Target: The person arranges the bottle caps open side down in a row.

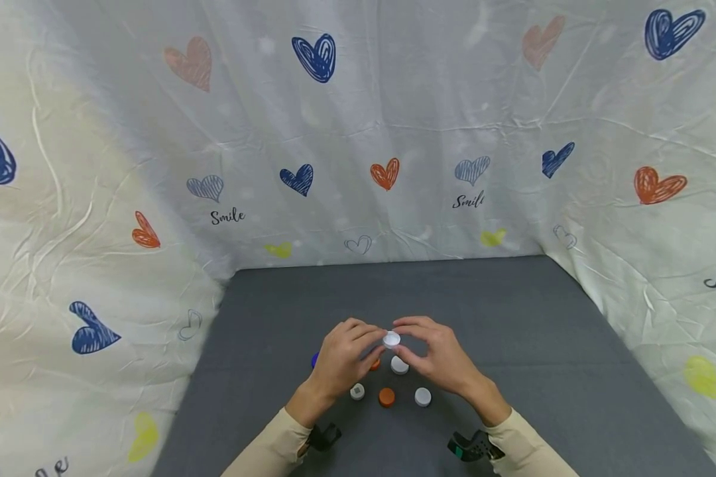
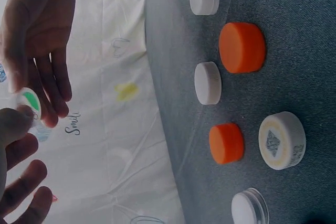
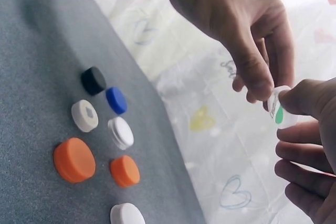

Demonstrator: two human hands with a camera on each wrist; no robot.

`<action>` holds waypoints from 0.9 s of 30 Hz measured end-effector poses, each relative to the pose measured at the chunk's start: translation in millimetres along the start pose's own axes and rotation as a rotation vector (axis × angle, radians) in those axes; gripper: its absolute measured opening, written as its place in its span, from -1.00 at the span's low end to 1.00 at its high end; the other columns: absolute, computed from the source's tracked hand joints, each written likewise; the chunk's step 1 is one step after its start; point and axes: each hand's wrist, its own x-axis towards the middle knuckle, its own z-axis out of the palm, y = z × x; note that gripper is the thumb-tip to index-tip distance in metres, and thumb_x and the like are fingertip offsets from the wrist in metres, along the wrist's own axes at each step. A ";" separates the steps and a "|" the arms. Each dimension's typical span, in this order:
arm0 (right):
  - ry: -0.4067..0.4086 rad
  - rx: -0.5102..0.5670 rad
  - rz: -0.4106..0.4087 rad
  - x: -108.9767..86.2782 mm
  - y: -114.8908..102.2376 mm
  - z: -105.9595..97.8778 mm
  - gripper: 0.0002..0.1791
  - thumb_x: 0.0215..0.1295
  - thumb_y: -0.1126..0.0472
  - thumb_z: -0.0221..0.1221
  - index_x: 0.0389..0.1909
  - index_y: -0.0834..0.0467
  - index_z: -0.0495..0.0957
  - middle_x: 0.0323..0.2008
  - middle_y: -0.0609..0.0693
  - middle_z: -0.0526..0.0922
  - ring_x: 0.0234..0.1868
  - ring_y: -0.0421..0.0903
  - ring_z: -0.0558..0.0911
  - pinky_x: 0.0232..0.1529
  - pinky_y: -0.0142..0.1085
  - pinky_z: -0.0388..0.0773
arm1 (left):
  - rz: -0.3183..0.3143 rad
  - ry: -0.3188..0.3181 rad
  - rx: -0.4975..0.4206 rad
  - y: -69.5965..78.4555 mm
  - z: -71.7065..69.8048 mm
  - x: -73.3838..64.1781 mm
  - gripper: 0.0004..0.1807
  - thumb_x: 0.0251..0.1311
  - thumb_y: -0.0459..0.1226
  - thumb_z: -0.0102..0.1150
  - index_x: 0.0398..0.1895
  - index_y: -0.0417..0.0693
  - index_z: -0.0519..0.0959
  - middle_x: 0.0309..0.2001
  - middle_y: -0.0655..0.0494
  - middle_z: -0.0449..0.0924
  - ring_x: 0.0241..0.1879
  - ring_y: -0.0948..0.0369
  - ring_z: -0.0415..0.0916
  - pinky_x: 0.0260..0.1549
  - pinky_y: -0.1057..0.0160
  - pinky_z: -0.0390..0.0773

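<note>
Both hands hold one small white bottle cap [image 1: 391,340] raised over the dark cloth, each at one side. In the left wrist view a green patch shows on this white cap [image 2: 31,99]. My left hand [image 1: 347,356] pinches its left edge with thumb and fingertips. From the opposite side, the thumb and fingers of my right hand [image 1: 440,358] pinch it too. In the right wrist view, the right thumb [image 3: 302,98] lies across the cap's face. Below the hands, several loose caps stand on the cloth, among them an orange cap [image 1: 386,397] and a white cap [image 1: 422,397].
The dark grey cloth [image 1: 489,298] covers the table, with a heart-print curtain [image 1: 423,86] behind and along both sides. Also on it are a blue cap [image 3: 116,100], a black cap [image 3: 93,81], another orange cap [image 2: 226,144] and a cream cap with a grey diamond [image 2: 282,141].
</note>
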 end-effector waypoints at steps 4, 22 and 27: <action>0.013 0.017 0.007 -0.5 -0.9 -1.2 -0.66 0.34 0.00 0.30 0.08 0.00 0.68 0.14 -0.08 0.64 0.18 -0.17 0.60 0.04 -0.11 0.64 | -0.028 0.028 -0.029 1.1 0.5 -1.3 -0.70 0.10 -0.19 0.49 -0.08 0.00 0.75 -0.17 0.19 0.76 -0.19 0.23 0.59 -0.23 0.27 0.59; 0.113 -0.045 -0.198 -0.5 -0.7 -0.6 -0.40 0.09 0.25 0.48 0.21 -0.04 0.60 0.13 0.00 0.63 0.18 -0.10 0.57 0.13 -0.36 0.52 | -0.551 -0.087 -0.660 7.8 3.7 -4.2 -0.89 0.29 -0.14 0.32 -0.20 0.13 0.75 -0.31 0.30 0.76 -0.46 0.25 0.68 -0.37 0.24 0.70; 0.119 -0.050 -0.226 -0.9 -0.7 0.6 -0.45 0.09 0.26 0.48 0.15 0.00 0.64 0.15 -0.06 0.61 0.17 -0.07 0.57 0.17 -0.39 0.48 | -0.609 -0.168 -0.704 7.2 1.9 -5.1 -0.86 0.29 -0.11 0.31 -0.19 0.12 0.76 -0.33 0.28 0.75 -0.40 0.01 0.72 -0.38 0.24 0.69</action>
